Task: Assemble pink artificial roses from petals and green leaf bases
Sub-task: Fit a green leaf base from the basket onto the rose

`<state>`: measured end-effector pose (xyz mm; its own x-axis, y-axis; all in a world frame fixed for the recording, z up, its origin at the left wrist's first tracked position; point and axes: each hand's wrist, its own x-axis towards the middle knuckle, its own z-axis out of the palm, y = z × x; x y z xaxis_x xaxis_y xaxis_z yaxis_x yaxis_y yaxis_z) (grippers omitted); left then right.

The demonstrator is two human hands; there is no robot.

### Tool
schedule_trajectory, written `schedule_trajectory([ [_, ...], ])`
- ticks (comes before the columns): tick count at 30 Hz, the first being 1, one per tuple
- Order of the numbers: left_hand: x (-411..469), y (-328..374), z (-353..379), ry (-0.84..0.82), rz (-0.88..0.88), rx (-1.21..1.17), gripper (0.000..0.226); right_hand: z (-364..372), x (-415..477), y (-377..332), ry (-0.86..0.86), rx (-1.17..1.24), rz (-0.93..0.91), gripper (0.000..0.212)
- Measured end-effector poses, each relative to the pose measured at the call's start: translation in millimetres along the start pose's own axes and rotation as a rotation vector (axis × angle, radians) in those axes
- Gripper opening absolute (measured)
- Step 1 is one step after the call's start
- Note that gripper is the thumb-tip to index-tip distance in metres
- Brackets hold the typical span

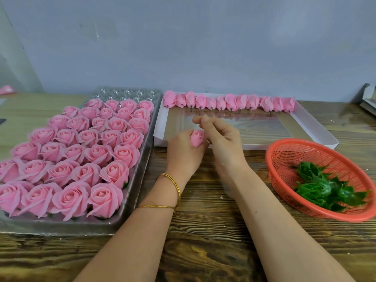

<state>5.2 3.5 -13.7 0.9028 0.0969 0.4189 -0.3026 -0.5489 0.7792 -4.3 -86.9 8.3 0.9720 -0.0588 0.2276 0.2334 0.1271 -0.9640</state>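
My left hand (184, 151) grips a pink rose bud (197, 137) at the middle of the table, fingers curled round it. My right hand (219, 137) hovers just right of the bud with fingers loosely curled; whether it touches the bud I cannot tell. A row of several pink petal buds (230, 103) lies along the far edge of a white shallow box (317, 127). Several green leaf bases (323, 188) lie in a red plastic basket (284, 149) at the right.
A clear plastic tray (140, 165) at the left holds several finished pink roses (81, 151). The wooden table (203, 241) runs to a grey wall behind. A box corner (368, 98) shows at far right.
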Motion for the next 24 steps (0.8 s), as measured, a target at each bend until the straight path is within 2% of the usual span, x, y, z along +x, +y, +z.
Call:
schedule_trajectory([
  [4, 2, -2, 0, -0.065, 0.019, 0.107, 0.030, 7, -4, 2, -0.080, -0.089, -0.042, 0.032],
  [8, 2, -1, 0, -0.023, 0.033, 0.109, 0.044, 8, -4, 7, -0.119, -0.216, -0.063, 0.028],
  [12, -1, 2, 0, 0.019, 0.015, 0.053, 0.045, 7, -4, 10, -0.135, -0.292, -0.092, 0.025],
  [15, -2, 5, 0, 0.062, 0.022, 0.020, 0.043, 6, -5, 11, -0.155, -0.327, -0.113, 0.014],
  [19, 0, -1, 5, 0.084, 0.004, 0.019, 0.040, 7, -6, 12, -0.154, -0.410, -0.110, 0.038],
  [24, 2, -8, 10, 0.083, 0.001, 0.034, 0.038, 8, -8, 11, -0.175, -0.457, -0.094, 0.040],
])
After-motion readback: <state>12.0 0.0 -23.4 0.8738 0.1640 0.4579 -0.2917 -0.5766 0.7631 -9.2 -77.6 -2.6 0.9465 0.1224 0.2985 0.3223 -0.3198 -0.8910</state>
